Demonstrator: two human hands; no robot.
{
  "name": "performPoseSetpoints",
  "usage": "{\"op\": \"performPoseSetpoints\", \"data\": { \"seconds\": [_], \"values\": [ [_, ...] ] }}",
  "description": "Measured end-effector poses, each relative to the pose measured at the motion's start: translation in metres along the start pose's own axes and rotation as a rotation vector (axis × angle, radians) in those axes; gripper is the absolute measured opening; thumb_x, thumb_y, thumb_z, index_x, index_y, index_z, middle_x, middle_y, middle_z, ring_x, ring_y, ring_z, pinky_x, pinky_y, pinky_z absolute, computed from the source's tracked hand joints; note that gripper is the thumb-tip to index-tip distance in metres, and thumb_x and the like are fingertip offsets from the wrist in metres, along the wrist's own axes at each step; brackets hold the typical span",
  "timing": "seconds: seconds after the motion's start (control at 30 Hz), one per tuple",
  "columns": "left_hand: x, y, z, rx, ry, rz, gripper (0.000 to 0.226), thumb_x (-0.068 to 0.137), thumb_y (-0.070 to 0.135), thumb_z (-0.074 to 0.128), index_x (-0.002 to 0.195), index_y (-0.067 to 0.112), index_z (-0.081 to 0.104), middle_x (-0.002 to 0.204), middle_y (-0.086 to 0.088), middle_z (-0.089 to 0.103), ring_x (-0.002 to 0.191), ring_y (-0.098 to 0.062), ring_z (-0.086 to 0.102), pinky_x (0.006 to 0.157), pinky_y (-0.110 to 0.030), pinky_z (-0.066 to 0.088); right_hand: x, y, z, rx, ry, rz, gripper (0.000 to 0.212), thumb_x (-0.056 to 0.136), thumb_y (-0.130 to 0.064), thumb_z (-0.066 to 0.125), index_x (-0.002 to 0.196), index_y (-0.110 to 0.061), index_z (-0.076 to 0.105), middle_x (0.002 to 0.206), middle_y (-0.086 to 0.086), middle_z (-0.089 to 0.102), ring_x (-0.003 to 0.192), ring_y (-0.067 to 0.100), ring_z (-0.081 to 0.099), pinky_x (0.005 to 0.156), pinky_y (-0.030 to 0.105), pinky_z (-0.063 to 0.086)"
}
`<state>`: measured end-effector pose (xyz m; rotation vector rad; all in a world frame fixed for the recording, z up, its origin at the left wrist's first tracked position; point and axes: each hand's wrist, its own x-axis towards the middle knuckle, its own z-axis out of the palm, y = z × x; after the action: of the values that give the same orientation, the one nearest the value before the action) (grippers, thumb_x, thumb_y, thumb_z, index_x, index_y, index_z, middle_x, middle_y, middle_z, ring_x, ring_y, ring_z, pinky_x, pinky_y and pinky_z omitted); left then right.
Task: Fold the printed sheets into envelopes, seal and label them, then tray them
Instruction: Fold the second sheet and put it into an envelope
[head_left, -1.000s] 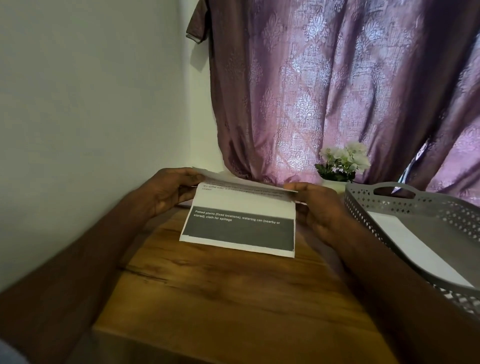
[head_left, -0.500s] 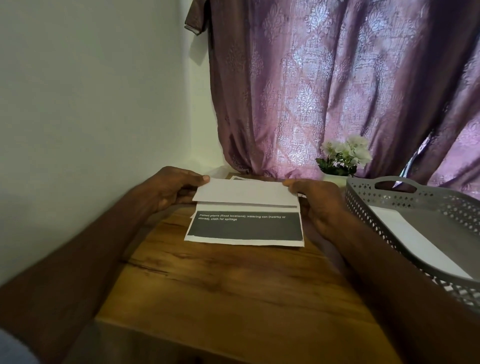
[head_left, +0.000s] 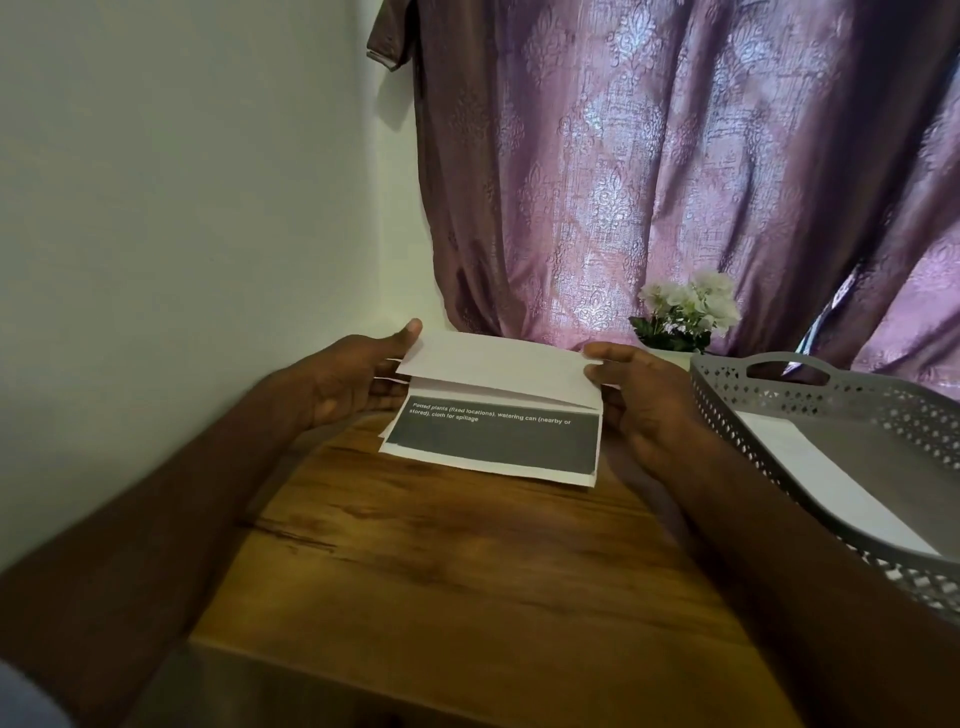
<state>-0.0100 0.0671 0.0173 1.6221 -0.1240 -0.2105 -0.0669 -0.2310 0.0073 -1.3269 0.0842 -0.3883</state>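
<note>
Bare brown wooden tabletop (head_left: 467, 571) nearer than both hands, open to pass. Grey perforated plastic tray (head_left: 779, 395) close beside right hand (head_left: 649, 410); pale wall (head_left: 182, 260) hemming left hand (head_left: 337, 384); purple patterned curtain (head_left: 675, 182) beyond.

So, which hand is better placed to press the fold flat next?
Probably the right hand: it lies beside the printed sheet near the flap's low edge; the left hand pinches the raised corner.

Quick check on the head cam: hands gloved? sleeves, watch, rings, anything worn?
Both hands bare: left hand and right hand show no gloves, rings or watch. Forearms are bare too. Only a blue-grey sleeve edge shows, on the left arm at the frame's bottom corner.
</note>
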Motion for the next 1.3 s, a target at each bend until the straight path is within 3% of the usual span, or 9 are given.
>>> {"op": "performPoseSetpoints", "data": {
  "seconds": [0.17, 0.23, 0.3, 0.47, 0.6, 0.8, 1.0, 1.1, 1.3],
  "values": [
    [0.000, -0.002, -0.003, -0.022, -0.008, 0.104, 0.054, 0.075, 0.027, 0.082, 0.119, -0.001, 0.069, 0.118, -0.018, 0.075, 0.094, -0.025, 0.075, 0.084, -0.037, 0.063, 0.005, -0.001, -0.002, 0.075, 0.015, 0.016, 0.025, 0.087, 0.006, 0.069, 0.104, -0.013, 0.069, 0.097, 0.013, 0.076, 0.082, 0.025, 0.074, 0.086, 0.044, 0.059],
    [0.003, -0.004, -0.004, -0.082, 0.051, 0.138, 0.053, 0.073, 0.023, 0.085, 0.117, -0.003, 0.070, 0.120, -0.022, 0.073, 0.096, -0.029, 0.074, 0.096, -0.045, 0.060, 0.005, 0.002, -0.001, 0.076, -0.040, 0.073, 0.032, 0.084, -0.007, 0.079, 0.115, -0.008, 0.068, 0.103, 0.013, 0.078, 0.090, 0.029, 0.076, 0.089, 0.047, 0.061],
    [0.002, -0.005, -0.004, -0.126, 0.100, 0.154, 0.059, 0.071, 0.022, 0.086, 0.120, -0.006, 0.068, 0.118, -0.025, 0.072, 0.094, -0.031, 0.073, 0.098, -0.049, 0.057, 0.000, 0.004, 0.002, 0.015, -0.098, 0.120, 0.041, 0.080, -0.014, 0.083, 0.117, -0.004, 0.070, 0.104, 0.014, 0.078, 0.090, 0.031, 0.075, 0.079, 0.043, 0.064],
    [-0.002, -0.001, -0.002, -0.137, 0.087, 0.145, 0.040, 0.074, 0.008, 0.082, 0.111, -0.003, 0.071, 0.105, -0.021, 0.077, 0.080, -0.025, 0.078, 0.071, -0.036, 0.066, -0.003, 0.002, 0.002, -0.008, -0.041, 0.098, 0.023, 0.082, -0.002, 0.079, 0.104, 0.000, 0.072, 0.096, 0.017, 0.077, 0.066, 0.022, 0.074, 0.049, 0.027, 0.057],
    [0.000, 0.000, -0.003, -0.107, 0.179, 0.150, 0.020, 0.083, -0.003, 0.078, 0.102, -0.003, 0.072, 0.091, -0.015, 0.077, 0.070, -0.020, 0.077, 0.056, -0.026, 0.061, 0.004, 0.007, -0.001, -0.026, -0.017, 0.101, 0.021, 0.080, -0.002, 0.081, 0.099, -0.004, 0.073, 0.099, 0.018, 0.077, 0.080, 0.029, 0.075, 0.055, 0.030, 0.059],
    [0.004, -0.002, -0.004, -0.099, 0.170, 0.115, 0.018, 0.085, 0.000, 0.078, 0.102, 0.001, 0.074, 0.093, -0.016, 0.079, 0.076, -0.023, 0.079, 0.064, -0.030, 0.065, 0.009, 0.009, -0.001, -0.036, -0.005, 0.107, 0.030, 0.073, -0.006, 0.085, 0.100, -0.003, 0.074, 0.102, 0.018, 0.077, 0.092, 0.034, 0.075, 0.080, 0.047, 0.063],
    [0.006, -0.001, -0.002, -0.140, 0.125, 0.092, 0.018, 0.086, -0.009, 0.072, 0.099, 0.002, 0.072, 0.095, -0.017, 0.079, 0.078, -0.023, 0.079, 0.077, -0.038, 0.065, 0.005, 0.006, -0.001, -0.027, -0.009, 0.080, 0.023, 0.083, 0.007, 0.074, 0.104, -0.002, 0.073, 0.098, 0.017, 0.078, 0.086, 0.030, 0.076, 0.068, 0.036, 0.063],
    [0.006, -0.001, -0.003, -0.150, 0.083, 0.085, 0.018, 0.087, -0.007, 0.072, 0.102, 0.003, 0.070, 0.099, -0.017, 0.078, 0.087, -0.028, 0.078, 0.072, -0.036, 0.066, 0.003, 0.004, -0.001, -0.034, -0.017, 0.069, 0.027, 0.086, 0.015, 0.064, 0.103, -0.004, 0.072, 0.098, 0.016, 0.078, 0.076, 0.024, 0.076, 0.058, 0.027, 0.059],
    [0.010, -0.001, -0.006, -0.141, 0.130, 0.030, 0.011, 0.098, 0.009, 0.068, 0.105, 0.009, 0.076, 0.120, -0.021, 0.069, 0.109, -0.036, 0.072, 0.080, -0.045, 0.064, -0.006, -0.002, 0.003, -0.011, -0.003, 0.121, 0.010, 0.086, -0.002, 0.073, 0.092, -0.008, 0.078, 0.092, 0.013, 0.077, 0.072, 0.020, 0.074, 0.051, 0.024, 0.055]
  ]
}}
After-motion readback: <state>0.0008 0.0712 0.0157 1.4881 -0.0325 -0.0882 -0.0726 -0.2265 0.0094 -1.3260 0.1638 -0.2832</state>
